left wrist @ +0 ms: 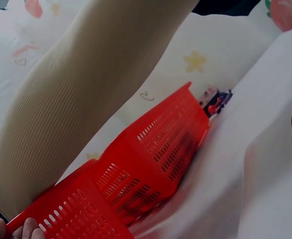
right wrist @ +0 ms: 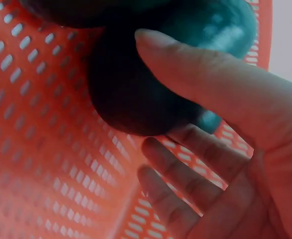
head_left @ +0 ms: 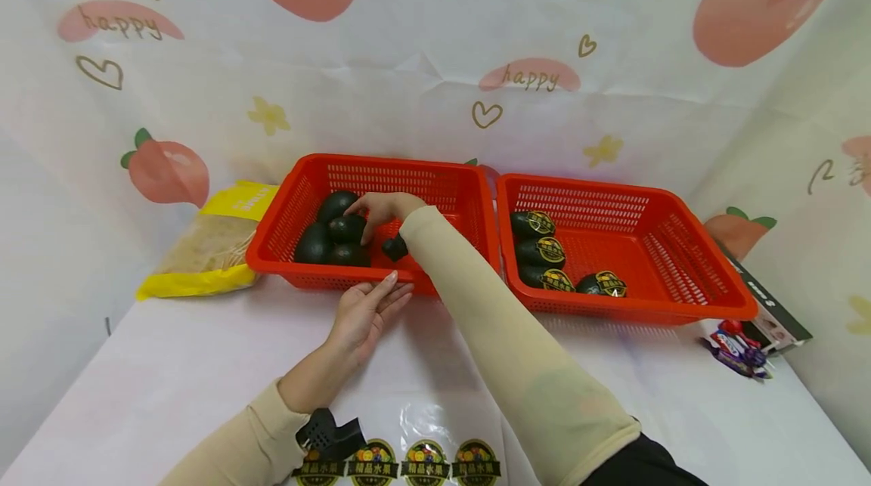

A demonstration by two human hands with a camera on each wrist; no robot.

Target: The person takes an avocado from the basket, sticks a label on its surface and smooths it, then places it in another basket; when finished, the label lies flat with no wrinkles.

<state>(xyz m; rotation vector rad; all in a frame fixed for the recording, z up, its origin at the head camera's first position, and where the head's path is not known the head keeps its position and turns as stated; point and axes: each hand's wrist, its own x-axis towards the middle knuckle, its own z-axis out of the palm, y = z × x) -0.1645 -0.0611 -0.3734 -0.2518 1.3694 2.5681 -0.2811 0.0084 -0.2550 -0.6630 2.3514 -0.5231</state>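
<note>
In the left red basket [head_left: 449, 176], several dark green avocados lie together at its left side. My right hand [head_left: 382, 212] reaches inside and holds one avocado [head_left: 347, 229]. In the right wrist view, the thumb lies over this dark avocado [right wrist: 131, 94] and the fingertips touch its underside. Another avocado [right wrist: 220, 30] lies behind it. My left hand [head_left: 364, 316] pinches the basket's front rim. In the left wrist view, that rim passes between thumb and fingers [left wrist: 29, 230]. The right hand's far fingers are partly hidden in the head view.
A second red basket [head_left: 633, 312] stands to the right, with several avocados [head_left: 540, 252] bearing black-and-gold stickers. A sheet of such stickers [head_left: 425, 462] lies in front. A yellow bag [head_left: 211, 244] is at left; a box [head_left: 772, 312] and wrapped candies [head_left: 735, 350] are at right.
</note>
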